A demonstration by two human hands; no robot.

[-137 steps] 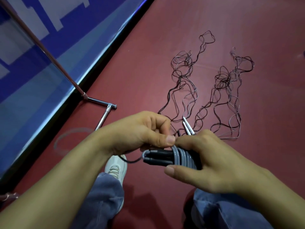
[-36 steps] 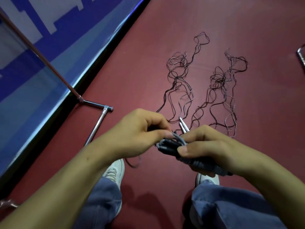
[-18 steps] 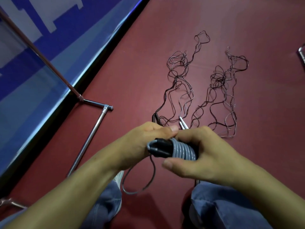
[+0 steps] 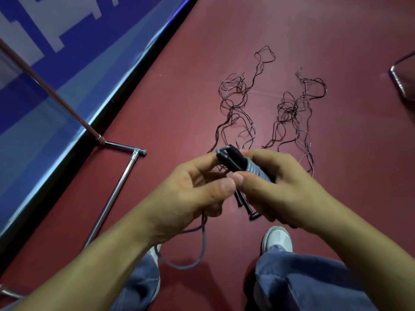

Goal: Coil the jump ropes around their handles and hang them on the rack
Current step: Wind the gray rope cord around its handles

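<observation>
My right hand (image 4: 285,187) grips a pair of black jump-rope handles (image 4: 233,159) with grey rope coiled around them (image 4: 258,170). The handle tops point up and left. My left hand (image 4: 195,191) sits against the handles with its fingers curled on the loose grey rope, whose free end loops down (image 4: 202,250) between my legs. Two thin black handle ends (image 4: 246,207) poke out below my right hand. Two more thin dark jump ropes (image 4: 235,108) (image 4: 296,113) lie tangled on the red floor beyond my hands.
The chrome rack's base bar (image 4: 116,189) and slanted pole (image 4: 51,93) stand at the left, beside a blue and white wall panel (image 4: 67,52). A dark metal-edged object (image 4: 404,79) lies at the right edge. My shoes (image 4: 277,239) and jeans fill the bottom.
The bundle has tilted so its handle tops point up and left. My left hand has dropped lower with the loose rope, and the free loop now hangs further down between my legs.
</observation>
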